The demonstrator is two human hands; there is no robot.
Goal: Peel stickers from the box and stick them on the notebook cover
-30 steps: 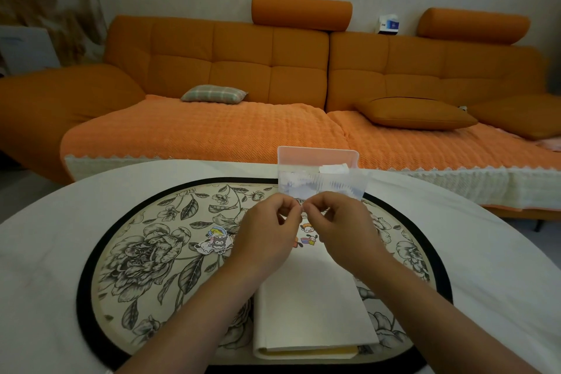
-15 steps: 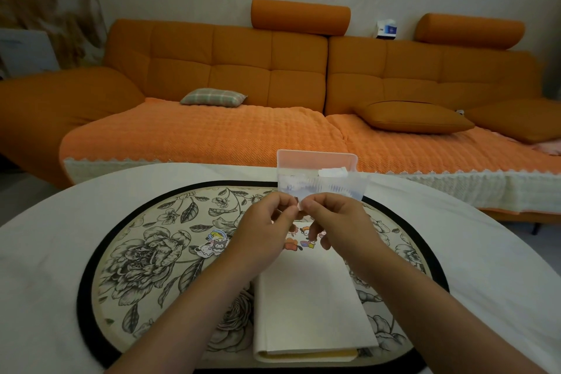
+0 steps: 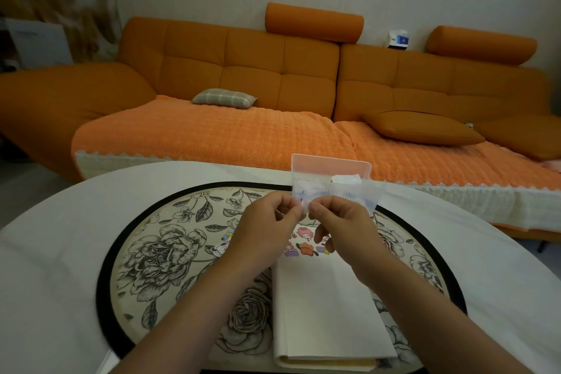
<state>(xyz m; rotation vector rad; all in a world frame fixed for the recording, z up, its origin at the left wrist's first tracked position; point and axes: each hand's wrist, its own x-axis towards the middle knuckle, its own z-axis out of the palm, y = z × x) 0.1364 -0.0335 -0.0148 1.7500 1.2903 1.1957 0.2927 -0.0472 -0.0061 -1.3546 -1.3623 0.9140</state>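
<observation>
The sticker is small and pale. It hangs in the air between both hands, just in front of the box and above the far end of the notebook. The left hand pinches one edge and the right hand pinches the other, probably to separate it from its backing. Several colourful stickers are on the cover. The notebook lies near on the desk, on a flowered mat, so pressing down is easy.
</observation>
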